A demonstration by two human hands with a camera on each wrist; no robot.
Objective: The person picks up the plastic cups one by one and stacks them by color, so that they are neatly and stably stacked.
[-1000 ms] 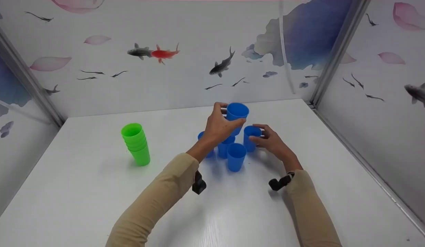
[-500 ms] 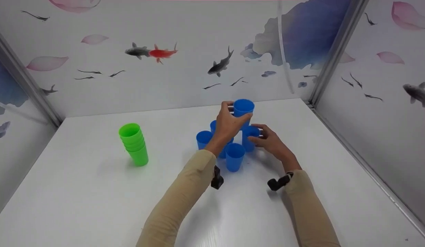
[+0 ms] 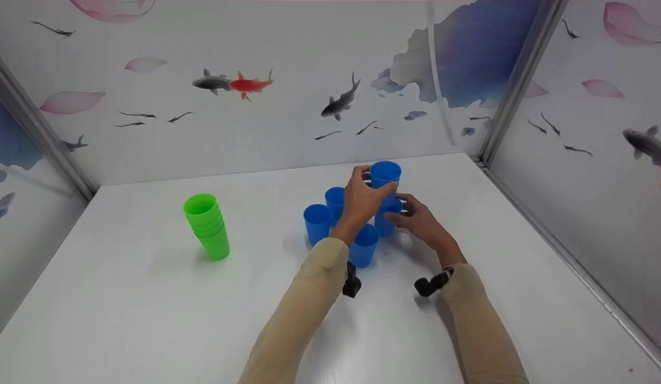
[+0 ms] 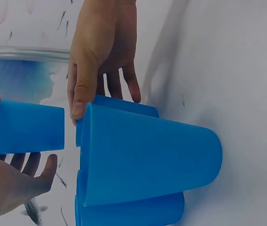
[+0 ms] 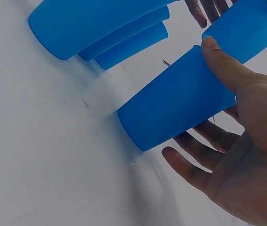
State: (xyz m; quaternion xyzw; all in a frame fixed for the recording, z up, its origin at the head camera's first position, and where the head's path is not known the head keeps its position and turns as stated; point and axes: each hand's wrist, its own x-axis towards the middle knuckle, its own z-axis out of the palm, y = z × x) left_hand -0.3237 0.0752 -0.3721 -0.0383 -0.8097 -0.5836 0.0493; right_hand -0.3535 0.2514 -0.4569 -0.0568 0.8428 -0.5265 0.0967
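My left hand (image 3: 362, 201) grips a blue plastic cup (image 3: 385, 175) between thumb and fingers, upright in the air. It hangs just over a second blue cup (image 3: 384, 225), which stands on the table with my right hand (image 3: 425, 223) round its right side. In the right wrist view, the thumb of that hand lies at the rim of the standing cup (image 5: 173, 101), and the raised cup (image 5: 248, 30) is close above. More blue cups stand to the left: a front cup (image 3: 364, 248), a left cup (image 3: 316, 226) and a back cup (image 3: 334, 197). My left hand partly hides another among them.
A leaning stack of nested green cups (image 3: 208, 226) stands on the left of the white table (image 3: 149, 320). Behind the table rises a wall (image 3: 287, 133) printed with fish, and another wall (image 3: 586, 176) runs along the right side.
My left hand has carried its blue cup to the right, and lowered it slightly over the last half second, to above the right-hand cup. My right hand has stayed in place.
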